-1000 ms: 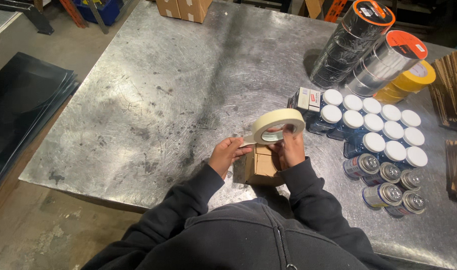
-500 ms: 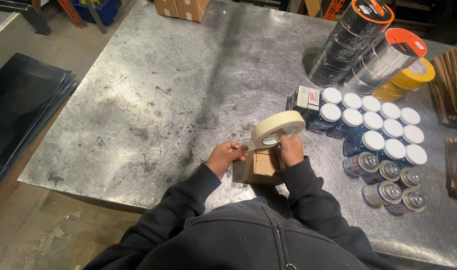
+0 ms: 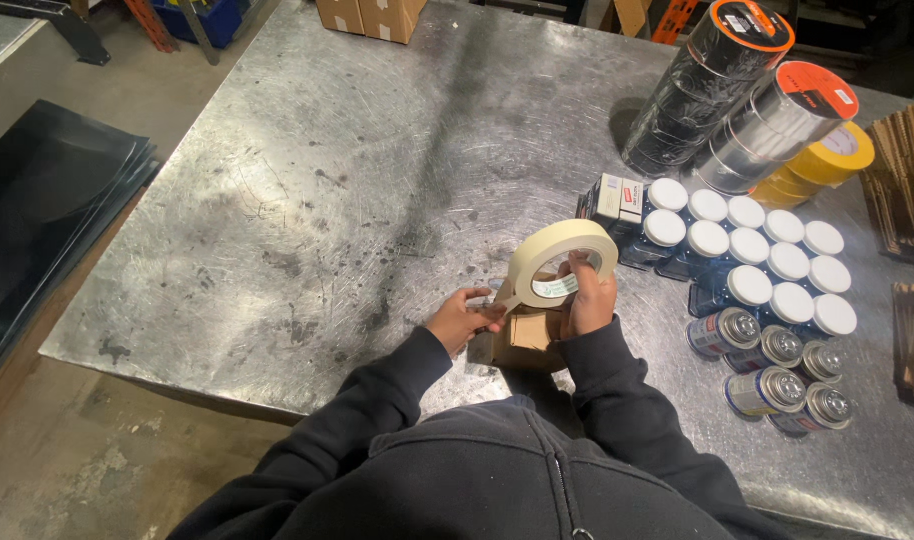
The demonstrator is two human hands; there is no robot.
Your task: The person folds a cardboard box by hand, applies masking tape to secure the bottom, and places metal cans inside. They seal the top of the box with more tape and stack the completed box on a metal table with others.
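The box (image 3: 530, 335) sits at the lower middle of the frame. The right hand (image 3: 589, 300) has its fingers closed through the tape roll (image 3: 560, 265). The left hand (image 3: 463, 318) pinches the tape end against the box. I think the strip should be kept tight and pressed flat.

Black zip-up hoodie, long cuffed sleeves

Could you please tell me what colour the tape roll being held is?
Cream masking tape roll, in the head view.

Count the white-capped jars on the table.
10 white-capped jars, clustered right of the hands: rows of three, four and three running diagonally, above the uncapped metal cans. More may be hidden behind.
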